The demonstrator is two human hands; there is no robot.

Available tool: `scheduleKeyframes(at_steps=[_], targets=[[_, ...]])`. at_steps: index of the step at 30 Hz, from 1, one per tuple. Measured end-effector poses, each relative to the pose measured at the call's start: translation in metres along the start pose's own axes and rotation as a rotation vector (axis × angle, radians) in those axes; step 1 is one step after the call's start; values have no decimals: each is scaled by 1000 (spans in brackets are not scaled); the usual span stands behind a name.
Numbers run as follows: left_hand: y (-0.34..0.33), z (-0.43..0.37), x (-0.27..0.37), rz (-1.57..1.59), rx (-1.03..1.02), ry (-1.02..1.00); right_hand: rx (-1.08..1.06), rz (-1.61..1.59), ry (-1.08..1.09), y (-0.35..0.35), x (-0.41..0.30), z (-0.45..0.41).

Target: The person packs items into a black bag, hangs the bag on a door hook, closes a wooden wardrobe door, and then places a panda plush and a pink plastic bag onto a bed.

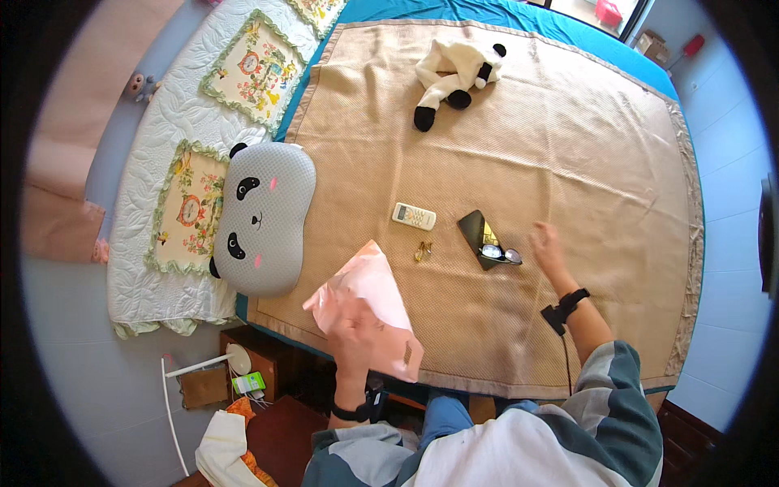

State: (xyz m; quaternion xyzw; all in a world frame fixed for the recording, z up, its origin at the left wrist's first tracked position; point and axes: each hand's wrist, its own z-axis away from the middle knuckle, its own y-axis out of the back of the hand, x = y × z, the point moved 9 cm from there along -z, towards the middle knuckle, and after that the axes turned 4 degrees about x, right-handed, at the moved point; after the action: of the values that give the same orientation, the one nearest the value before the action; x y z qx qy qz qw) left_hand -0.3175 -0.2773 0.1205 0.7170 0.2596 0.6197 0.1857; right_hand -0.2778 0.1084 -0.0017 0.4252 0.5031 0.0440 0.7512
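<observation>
My left hand grips a pink plastic bag with a cut-out handle, over the bed's near edge. The bag's folds partly hide my fingers. Empty and loosely bent, my right hand is just right of a pair of eyeglasses. The glasses rest partly on a dark smartphone with a shiny face. Left of the phone lies a small gold-coloured item, perhaps a hair clip. A white remote control lies beyond it on the beige bed mat.
A panda-faced pillow lies at the left, against frilled cushions on a white quilted cover. A black-and-white plush hat is at the far side. Below left stand a white lamp and a wooden cabinet. A cable trails from my right wrist strap.
</observation>
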Motion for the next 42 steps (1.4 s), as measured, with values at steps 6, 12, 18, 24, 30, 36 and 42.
scheduleKeyframes(at_steps=[6,12,18,24,30,36,42], targets=[[-94,-7,0,-188,-799,-217,169,278,-210,-8,137,-42],[-186,-156,-74,11,-441,258,180,548,-412,-36,174,-71],[-341,-246,-78,125,-316,282,558,640,-62,-38,197,-103],[-456,-298,-55,-81,-510,-149,574,580,-47,-36,210,-113],[-485,-294,-55,-249,-534,-34,554,547,-48,-36,222,-113],[-507,-212,-22,-33,-644,93,593,489,0,-20,202,-104],[-508,-73,61,323,-922,192,421,473,-129,-12,197,-94]])
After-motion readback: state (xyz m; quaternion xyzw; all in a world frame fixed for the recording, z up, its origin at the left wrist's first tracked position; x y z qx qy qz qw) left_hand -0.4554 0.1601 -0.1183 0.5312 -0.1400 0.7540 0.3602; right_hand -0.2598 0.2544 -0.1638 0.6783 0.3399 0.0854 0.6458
